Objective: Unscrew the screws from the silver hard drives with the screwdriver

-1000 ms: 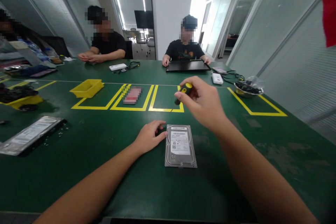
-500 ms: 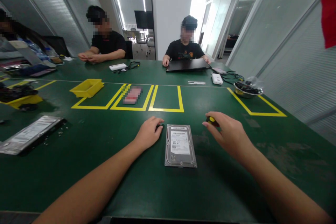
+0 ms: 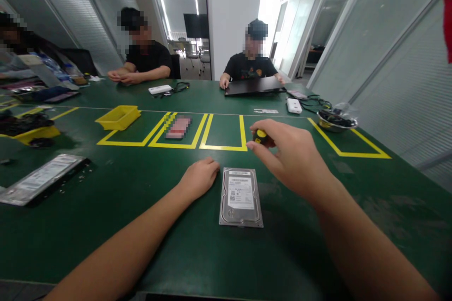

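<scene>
In front of me a silver hard drive (image 3: 241,193) lies label up on the green table. Just left of its upper corner rests my left hand (image 3: 200,176), fingers curled together on the tabletop; nothing shows in it. My right hand (image 3: 291,155) is raised over the table, above and to the right of the drive, and apart from it. Its thumb and fingers grip a small black-and-yellow handle (image 3: 260,136), seen end-on like a screwdriver's. The rest of that tool is hidden by the hand.
Another hard drive (image 3: 44,178) lies at left with tiny screws (image 3: 80,178) beside it. Beyond are a yellow bin (image 3: 119,118), yellow tape outlines (image 3: 223,147), a blurred pinkish item (image 3: 179,127) and a metal bowl (image 3: 337,124) of dark parts. Two people sit opposite; another is at far left.
My right hand has moved left and up with the black-and-yellow handle, toward the space above the drive. My left hand's thumb and fingers have drawn together. The drive has stayed in place.
</scene>
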`<control>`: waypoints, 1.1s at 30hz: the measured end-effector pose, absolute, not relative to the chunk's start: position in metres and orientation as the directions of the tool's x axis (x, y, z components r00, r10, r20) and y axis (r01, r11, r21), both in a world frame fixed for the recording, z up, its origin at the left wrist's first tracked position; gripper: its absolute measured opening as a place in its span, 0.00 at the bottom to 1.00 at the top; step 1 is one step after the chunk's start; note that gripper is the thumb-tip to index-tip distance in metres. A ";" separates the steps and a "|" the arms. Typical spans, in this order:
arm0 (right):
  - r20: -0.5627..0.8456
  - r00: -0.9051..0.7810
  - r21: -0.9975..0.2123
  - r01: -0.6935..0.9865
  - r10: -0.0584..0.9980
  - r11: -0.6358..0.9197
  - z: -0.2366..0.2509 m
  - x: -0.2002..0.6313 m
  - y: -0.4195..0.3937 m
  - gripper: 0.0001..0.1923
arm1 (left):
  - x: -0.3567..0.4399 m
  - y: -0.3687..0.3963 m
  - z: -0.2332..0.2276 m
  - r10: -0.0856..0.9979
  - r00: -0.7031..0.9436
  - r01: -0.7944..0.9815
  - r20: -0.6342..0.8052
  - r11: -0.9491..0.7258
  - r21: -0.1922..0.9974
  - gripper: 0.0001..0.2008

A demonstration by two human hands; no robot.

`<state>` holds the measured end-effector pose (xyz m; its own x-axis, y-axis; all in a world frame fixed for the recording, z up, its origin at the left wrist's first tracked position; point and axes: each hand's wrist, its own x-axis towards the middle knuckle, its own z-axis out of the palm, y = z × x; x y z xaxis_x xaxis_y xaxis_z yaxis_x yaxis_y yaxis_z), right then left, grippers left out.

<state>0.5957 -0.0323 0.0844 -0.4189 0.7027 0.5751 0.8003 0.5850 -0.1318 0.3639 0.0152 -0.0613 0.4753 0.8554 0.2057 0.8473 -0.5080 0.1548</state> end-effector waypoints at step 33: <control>0.552 -0.432 -0.195 0.765 0.713 0.614 0.096 0.594 -0.021 0.11 | 0.377 0.041 -0.076 0.979 0.065 0.507 0.192 -0.198 0.839 0.07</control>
<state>0.5936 -0.0212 0.0963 -0.4317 0.7134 0.5520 0.7649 0.6138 -0.1952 0.3773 0.0408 -0.0758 0.0646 0.9793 0.1919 0.5066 -0.1979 0.8392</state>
